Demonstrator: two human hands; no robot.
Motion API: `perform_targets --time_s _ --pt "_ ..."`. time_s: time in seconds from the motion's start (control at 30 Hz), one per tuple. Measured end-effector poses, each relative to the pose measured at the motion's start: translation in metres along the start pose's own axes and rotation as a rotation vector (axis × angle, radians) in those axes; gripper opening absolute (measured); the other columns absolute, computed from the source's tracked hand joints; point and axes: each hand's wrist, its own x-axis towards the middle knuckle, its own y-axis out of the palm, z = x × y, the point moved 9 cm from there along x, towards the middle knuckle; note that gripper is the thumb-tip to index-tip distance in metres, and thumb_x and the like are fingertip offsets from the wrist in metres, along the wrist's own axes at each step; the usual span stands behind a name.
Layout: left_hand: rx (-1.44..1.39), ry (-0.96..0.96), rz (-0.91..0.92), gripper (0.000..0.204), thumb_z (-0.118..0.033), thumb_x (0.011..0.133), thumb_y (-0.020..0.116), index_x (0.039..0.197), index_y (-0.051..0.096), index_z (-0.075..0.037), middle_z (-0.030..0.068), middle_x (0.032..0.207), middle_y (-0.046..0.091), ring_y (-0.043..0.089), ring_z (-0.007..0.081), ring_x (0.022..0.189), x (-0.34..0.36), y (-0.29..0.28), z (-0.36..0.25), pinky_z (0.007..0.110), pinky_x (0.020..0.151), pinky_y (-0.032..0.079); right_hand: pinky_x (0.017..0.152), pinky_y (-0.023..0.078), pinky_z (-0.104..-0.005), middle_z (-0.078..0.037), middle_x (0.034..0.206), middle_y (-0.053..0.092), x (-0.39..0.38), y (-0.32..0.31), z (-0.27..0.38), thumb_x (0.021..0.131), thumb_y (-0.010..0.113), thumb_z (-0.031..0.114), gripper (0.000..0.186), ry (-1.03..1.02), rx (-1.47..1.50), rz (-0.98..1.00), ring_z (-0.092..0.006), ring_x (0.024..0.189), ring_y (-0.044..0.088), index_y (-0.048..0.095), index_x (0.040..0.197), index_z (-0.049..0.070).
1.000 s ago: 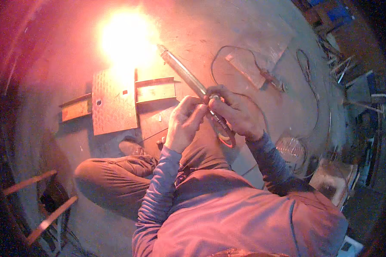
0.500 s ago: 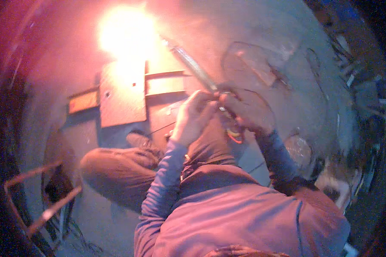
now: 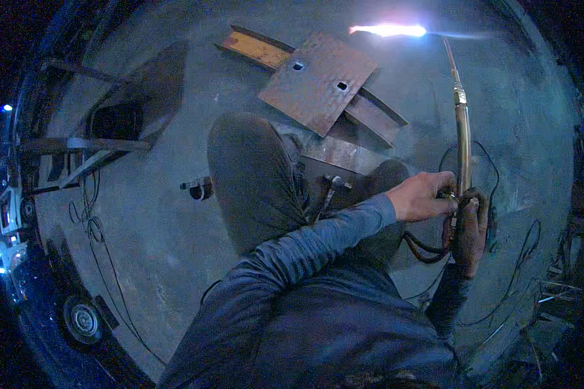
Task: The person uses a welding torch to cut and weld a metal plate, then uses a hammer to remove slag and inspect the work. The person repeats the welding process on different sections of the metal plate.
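A long metal cutting torch (image 3: 463,142) points away from me at the right, with a bright, narrow flame (image 3: 389,30) at its head. My right hand (image 3: 469,230) is closed around its handle, where dark hoses (image 3: 422,249) hang. My left hand (image 3: 422,198) pinches at a valve on the same handle, beside the right fingers. Ahead, a rusty steel plate (image 3: 305,97) with two square holes lies across a yellow beam section (image 3: 253,45) and a rusty channel (image 3: 376,120). A hammer (image 3: 331,194) lies between my bent legs.
A dark metal frame (image 3: 110,146) and cables (image 3: 94,227) are at the left. A vehicle wheel (image 3: 82,319) is at the lower left edge. Loose hoses (image 3: 525,246) lie at the right, with metal scrap (image 3: 548,330) at the lower right. A small dark object (image 3: 198,188) lies by my left knee.
The large glaring flame has shrunk to a narrow bright streak and the scene is darker. The view has turned: torch and hands now sit farther right, the torch more upright, plate higher and rightward.
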Motion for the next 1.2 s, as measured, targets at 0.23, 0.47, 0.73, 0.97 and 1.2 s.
perform_targets --time_s 0.23,0.47,0.73,0.97,1.2 --pt "0.022 -0.040 0.028 0.044 -0.040 0.095 0.064 0.122 0.060 -0.005 0.0177 0.116 0.068 0.065 0.0330 0.112 0.003 0.004 0.003 0.043 0.097 0.050 0.049 0.044 -0.0223 -0.006 0.095 0.062 0.001 -0.004 -0.013 0.107 0.047 0.022 0.022 0.032 0.179 -0.079 -0.0096 0.061 0.055 0.054 0.123 0.009" --pt "0.017 0.051 -0.061 0.038 -0.033 0.089 0.066 0.111 0.064 -0.003 0.0215 0.103 0.071 0.068 0.0388 0.102 0.002 0.000 0.011 0.045 0.088 0.052 0.044 0.042 -0.0220 -0.005 0.089 0.062 -0.003 0.009 -0.005 0.106 0.045 0.019 0.021 0.132 0.211 -0.050 -0.0089 0.054 0.053 0.052 0.124 0.011" --pt "0.054 0.048 0.134 0.041 -0.037 0.096 0.064 0.123 0.062 -0.005 0.0130 0.112 0.071 0.068 0.0269 0.104 0.014 0.015 0.032 0.040 0.092 0.053 0.066 0.049 -0.0271 -0.004 0.102 0.064 0.005 -0.005 -0.013 0.103 0.055 0.028 0.033 0.073 0.062 0.068 -0.0114 0.080 0.058 0.057 0.130 0.010" --pt "-0.066 -0.287 0.618 0.038 -0.041 0.097 0.063 0.111 0.068 -0.006 0.0043 0.083 0.070 0.063 0.0141 0.067 0.039 0.027 0.035 0.030 0.054 0.051 0.073 0.049 -0.0267 -0.004 0.112 0.063 0.021 -0.021 -0.009 0.101 0.060 0.030 0.039 0.061 0.043 0.111 -0.0129 0.088 0.058 0.056 0.133 0.008" --pt "-0.133 -0.154 0.582 0.041 -0.045 0.096 0.064 0.108 0.068 -0.006 0.0038 0.085 0.070 0.061 0.0135 0.064 0.046 0.019 0.038 0.030 0.053 0.050 0.069 0.048 -0.0244 -0.003 0.104 0.062 0.021 -0.016 0.022 0.099 0.061 0.023 0.036 -0.037 -0.136 0.115 -0.0110 0.083 0.058 0.053 0.131 0.008"
